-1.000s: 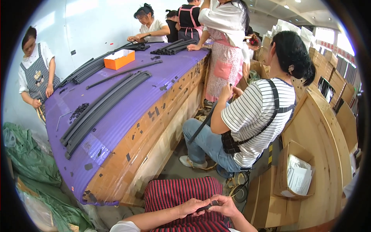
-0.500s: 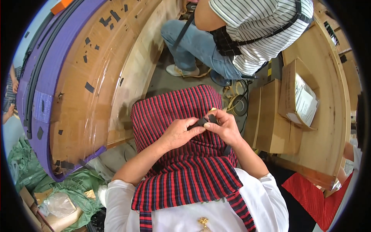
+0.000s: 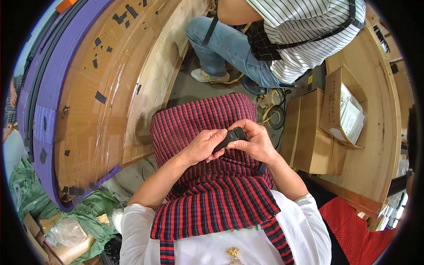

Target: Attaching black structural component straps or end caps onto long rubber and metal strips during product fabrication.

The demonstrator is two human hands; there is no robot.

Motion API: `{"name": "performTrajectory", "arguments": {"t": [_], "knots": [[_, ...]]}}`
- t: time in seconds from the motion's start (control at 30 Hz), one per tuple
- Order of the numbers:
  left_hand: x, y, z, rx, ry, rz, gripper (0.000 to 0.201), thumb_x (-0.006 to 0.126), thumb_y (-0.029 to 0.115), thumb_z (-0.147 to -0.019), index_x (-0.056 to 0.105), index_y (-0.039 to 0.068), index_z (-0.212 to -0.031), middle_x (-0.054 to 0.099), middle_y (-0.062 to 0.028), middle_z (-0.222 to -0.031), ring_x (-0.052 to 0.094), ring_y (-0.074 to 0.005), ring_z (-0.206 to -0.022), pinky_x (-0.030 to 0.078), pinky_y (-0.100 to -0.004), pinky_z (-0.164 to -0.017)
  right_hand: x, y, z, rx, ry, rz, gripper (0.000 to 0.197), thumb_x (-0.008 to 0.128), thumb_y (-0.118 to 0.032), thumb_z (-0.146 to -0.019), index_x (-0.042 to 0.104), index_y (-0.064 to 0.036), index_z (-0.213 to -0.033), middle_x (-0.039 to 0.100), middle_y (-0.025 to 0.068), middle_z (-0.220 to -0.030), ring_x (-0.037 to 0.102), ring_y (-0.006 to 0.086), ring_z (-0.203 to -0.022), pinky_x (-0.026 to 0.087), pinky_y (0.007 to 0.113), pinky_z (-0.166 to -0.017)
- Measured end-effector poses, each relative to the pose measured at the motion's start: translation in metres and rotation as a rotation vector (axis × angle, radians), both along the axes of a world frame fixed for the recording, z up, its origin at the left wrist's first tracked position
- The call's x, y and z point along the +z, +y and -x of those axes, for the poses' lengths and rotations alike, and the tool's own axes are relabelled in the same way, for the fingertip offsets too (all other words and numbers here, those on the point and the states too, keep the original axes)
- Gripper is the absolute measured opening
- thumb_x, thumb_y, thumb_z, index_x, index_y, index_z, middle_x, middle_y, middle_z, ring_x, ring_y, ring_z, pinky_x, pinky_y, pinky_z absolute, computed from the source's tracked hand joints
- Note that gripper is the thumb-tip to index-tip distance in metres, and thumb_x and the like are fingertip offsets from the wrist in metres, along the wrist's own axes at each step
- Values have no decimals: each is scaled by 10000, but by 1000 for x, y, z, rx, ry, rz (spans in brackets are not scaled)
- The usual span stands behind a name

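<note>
Both hands meet over my lap on a small black oblong piece. Its kind is unclear; the upper end looks blocky, with an edge or slot across it. My left hand is closed round the lower end, thumb lying along the side. At the upper end, my right hand pinches it between thumb and fingers. Parts of the piece are hidden by my fingers. Under the hands spreads a red and black striped apron.
A cardboard-topped bench with purple padded edging stands left. Right are cardboard boxes and a wooden table. A co-worker in jeans sits ahead, beside tape rolls. Green sacks lie lower left.
The black piece has turned and more of it shows between my hands. My right fingers have shifted round its upper end. A small yellowish bit at those fingertips is out of sight.
</note>
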State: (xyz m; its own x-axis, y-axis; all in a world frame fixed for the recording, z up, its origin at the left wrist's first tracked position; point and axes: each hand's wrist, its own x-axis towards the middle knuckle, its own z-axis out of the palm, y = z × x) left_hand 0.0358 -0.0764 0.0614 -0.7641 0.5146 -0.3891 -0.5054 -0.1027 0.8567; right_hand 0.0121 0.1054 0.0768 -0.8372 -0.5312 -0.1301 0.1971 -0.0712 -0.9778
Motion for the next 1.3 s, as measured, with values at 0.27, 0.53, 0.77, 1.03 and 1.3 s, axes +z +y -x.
{"name": "performTrajectory", "arguments": {"t": [0.27,0.53,0.77,1.03,1.3], "knots": [[5,-7,4,-131,-99,-116,502,353,475,-888,540,22,-782,461,6,-510,390,-39,-381,321,-165,-334,-1,6,14,215,7,129,237,653,16,-722,538,0,-928,603,54,-829,574,110,-776,478,245,-709],[4,-7,5,-174,-168,-97,467,355,425,-906,546,20,-773,475,-7,-493,380,-54,-341,309,-179,-321,6,13,23,313,0,40,203,634,32,-739,557,-10,-922,588,43,-889,557,119,-842,455,249,-751],[0,-8,1,-215,-61,-100,547,306,492,-894,566,29,-763,499,-4,-521,428,-63,-382,344,-185,-348,3,15,17,316,150,1,264,686,-56,-709,566,2,-937,628,67,-816,595,134,-774,482,273,-693],[18,-20,-12,-275,-63,-115,501,408,504,-858,582,44,-762,483,0,-526,423,-63,-412,325,-180,-366,26,4,14,392,212,100,242,678,-65,-720,592,19,-930,630,62,-828,588,109,-774,486,248,-675],[149,-58,-21,-148,486,-284,313,497,324,-841,557,26,-767,530,-52,-580,483,-124,-474,375,-259,-432,38,1,25,257,132,281,141,606,-19,-786,574,-5,-923,603,43,-812,565,88,-746,462,220,-670]]}}
